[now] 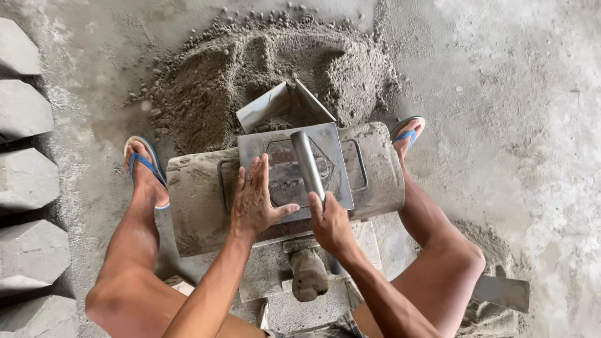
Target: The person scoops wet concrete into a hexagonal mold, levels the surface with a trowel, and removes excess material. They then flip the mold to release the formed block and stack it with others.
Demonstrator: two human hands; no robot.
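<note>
Scene: a person squats on a concrete floor, looking down at a grey block-like base crusted with cement.
Mould: a flat metal mould plate with a hexagon-shaped opening lies on top of the base, between the person's knees and just in front of a sand pile.
Left hand: the left hand lies flat, fingers spread and straight, palm pressing on the near-left part of the mould plate; it grips nothing.
Right hand: the right hand is closed in a fist round the lower end of a metal bar, which slants up and away over the opening of the plate.
Bar contact: whether the far end of the bar touches the fill inside the opening or hangs just above it cannot be told.
Risk, fingers: the left fingertips lie very near the bar's path; a stroke that drifts left could catch them.
Risk, plate: the plate seems held only by the flat palm, so a hard blow or scrape may shift it off the base and spoil the shape of the fill.
Risk, footing: loose sand lies by the blue sandals, so a foot might slide.
Nearby: a metal scoop sits in the sand pile; finished grey blocks line the left edge.
</note>
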